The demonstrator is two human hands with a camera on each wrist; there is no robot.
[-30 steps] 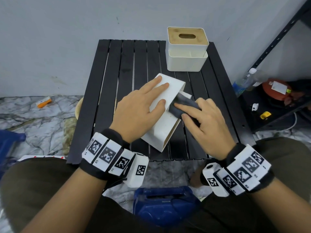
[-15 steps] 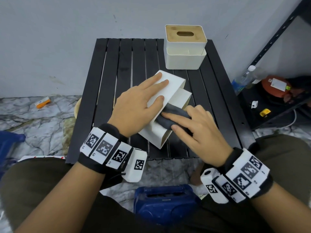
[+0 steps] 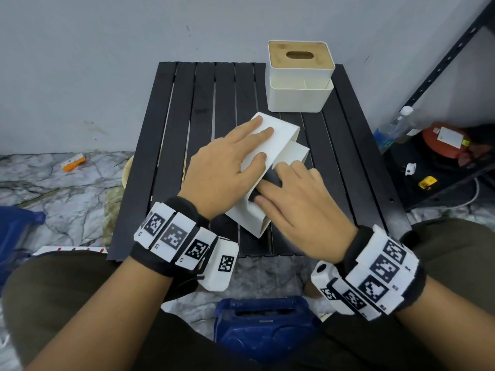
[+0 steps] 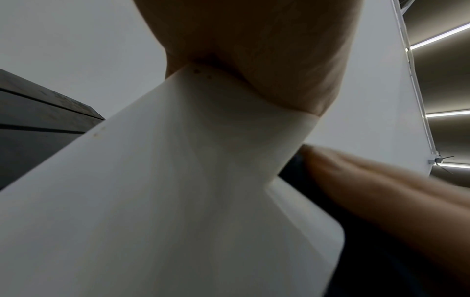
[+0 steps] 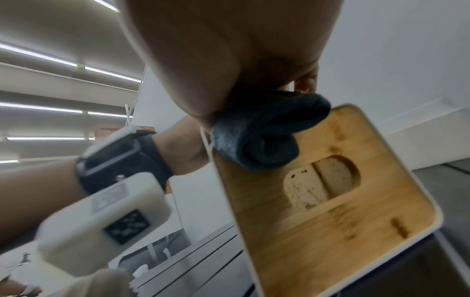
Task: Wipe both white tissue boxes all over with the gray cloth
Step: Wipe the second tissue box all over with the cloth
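Fingers of the left hand lie straight atop the tipped white rectangular tissue box on the black slatted table; the right hand grips the bunched gray cloth against its side.

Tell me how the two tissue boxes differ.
The near box lies on its side; the far box stands upright, lid up. The left hand rests on the near box while the right hand holds the gray cloth against it; nothing touches the far box. Both are white with slotted wooden lids.
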